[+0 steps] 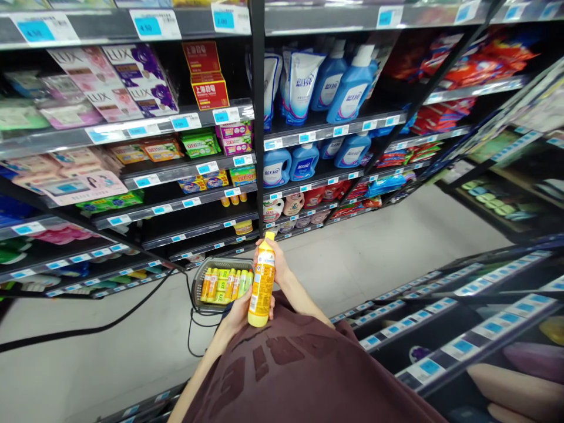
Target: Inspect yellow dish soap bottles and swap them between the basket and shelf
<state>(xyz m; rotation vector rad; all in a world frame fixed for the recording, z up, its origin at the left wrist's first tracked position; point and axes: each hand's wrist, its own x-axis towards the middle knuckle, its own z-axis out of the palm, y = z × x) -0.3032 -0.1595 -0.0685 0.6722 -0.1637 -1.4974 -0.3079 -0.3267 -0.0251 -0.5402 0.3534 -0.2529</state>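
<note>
I hold a yellow bottle (pixel 262 281) with an orange label upright in front of my chest, using both hands. My left hand (pixel 238 314) cups its base from below, fingers wrapped round it. My right hand (pixel 277 267) grips its upper part and neck from behind. On the floor just beyond the bottle stands a grey wire basket (pixel 198 281) with several more yellow and green bottles (pixel 225 285) lying in a row inside it.
Black store shelves run along the left and back, with soap boxes (pixel 132 82), blue detergent bottles (pixel 348 88) and red packs (pixel 467 64). Another shelf unit (pixel 462 335) stands close on my right. A black cable (pixel 110 320) trails over the pale floor (pixel 374 252).
</note>
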